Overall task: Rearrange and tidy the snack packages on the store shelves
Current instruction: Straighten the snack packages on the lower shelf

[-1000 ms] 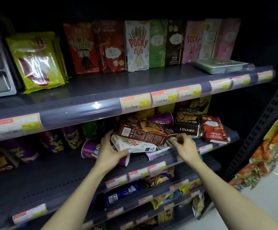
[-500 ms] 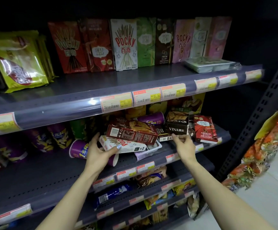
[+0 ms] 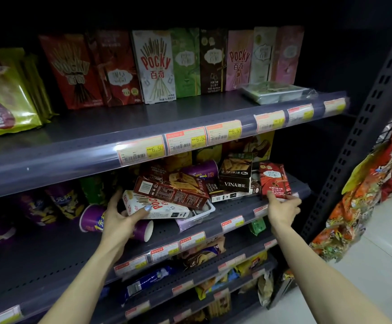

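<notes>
**Hands at the jumbled middle shelf**

Left hand grips the near end of a white Pocky box lying flat, thumb across its printed face and fingers reaching up behind its left end. Directly under the palm lies a purple cup on its side, mouth pointing right. Resting on top of the white box, just above the thumb, is a brown VINA box, tilted. Beneath both, to the right of the hand, a pale tray pack protrudes toward the shelf edge.

Right hand pinches the lower edge of a red biscuit-stick box, which stands leaning slightly, thumb at the front bottom corner. Just left of this hand a black VINA carton stands on flat-lying boxes; a second purple cup lies behind it.

Both hands work on the middle shelf, whose front rail carries price labels. Above the hands, the upper shelf holds upright Pocky boxes in a row, green bags far left and a flat clear tray at right.
</notes>
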A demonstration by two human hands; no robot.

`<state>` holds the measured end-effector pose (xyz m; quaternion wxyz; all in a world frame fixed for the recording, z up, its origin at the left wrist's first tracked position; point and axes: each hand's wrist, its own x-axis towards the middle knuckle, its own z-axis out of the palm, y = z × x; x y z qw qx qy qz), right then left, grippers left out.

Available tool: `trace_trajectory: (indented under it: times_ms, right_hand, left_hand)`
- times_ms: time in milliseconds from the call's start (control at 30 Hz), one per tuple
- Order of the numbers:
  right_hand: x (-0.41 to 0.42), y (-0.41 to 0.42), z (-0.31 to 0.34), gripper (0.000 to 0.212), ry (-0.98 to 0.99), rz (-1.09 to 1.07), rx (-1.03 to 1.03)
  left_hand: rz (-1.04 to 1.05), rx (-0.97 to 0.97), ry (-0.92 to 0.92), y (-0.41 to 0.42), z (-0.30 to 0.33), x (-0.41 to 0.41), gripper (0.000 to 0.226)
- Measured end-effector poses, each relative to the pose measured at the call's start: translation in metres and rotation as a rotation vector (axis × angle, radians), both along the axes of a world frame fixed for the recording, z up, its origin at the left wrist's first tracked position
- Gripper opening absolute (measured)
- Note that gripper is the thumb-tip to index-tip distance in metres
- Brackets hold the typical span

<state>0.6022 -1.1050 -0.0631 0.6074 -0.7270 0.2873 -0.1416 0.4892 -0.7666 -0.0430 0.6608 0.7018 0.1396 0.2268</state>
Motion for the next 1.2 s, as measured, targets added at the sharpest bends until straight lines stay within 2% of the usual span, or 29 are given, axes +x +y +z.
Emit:
trace_trajectory:
  times_ms: [200, 300, 600, 767, 900, 1100, 1200]
  right_hand:
    - [0.008, 0.000, -0.004, 0.084, 0.015, 0.026, 0.044]
    - [0.012, 0.003, -0.005, 0.089, -0.002, 0.011, 0.079]
    - [0.024, -0.001, -0.002, 0.067, 0.026, -0.173, 0.331]
    - [0.018, -0.003, 0.008, 0.061, -0.015, -0.203, 0.615]
    - [0.009, 0.002, 0.016, 0.044, -0.129, -0.098, 0.769]
    - [-0.014, 0.020, 0.030, 0.039, -0.237, 0.218, 0.784]
    - [-0.022, 0.031, 0.030, 0.039, -0.259, 0.306, 0.799]
  left_hand:
    - [-0.021, 0.030, 0.003, 0.000, -0.001, -0.002, 0.092]
    - [-0.025, 0.040, 0.002, -0.001, 0.001, -0.004, 0.091]
    - [-0.033, 0.081, -0.001, -0.013, 0.008, -0.012, 0.089]
    - [-0.018, 0.086, -0.019, -0.019, 0.012, -0.014, 0.087]
    - [0.054, 0.035, -0.024, -0.018, 0.015, -0.013, 0.081]
    - [0.187, -0.046, -0.041, -0.007, 0.023, -0.011, 0.068]
    - [0.230, -0.065, -0.073, 0.002, 0.029, -0.012, 0.064]
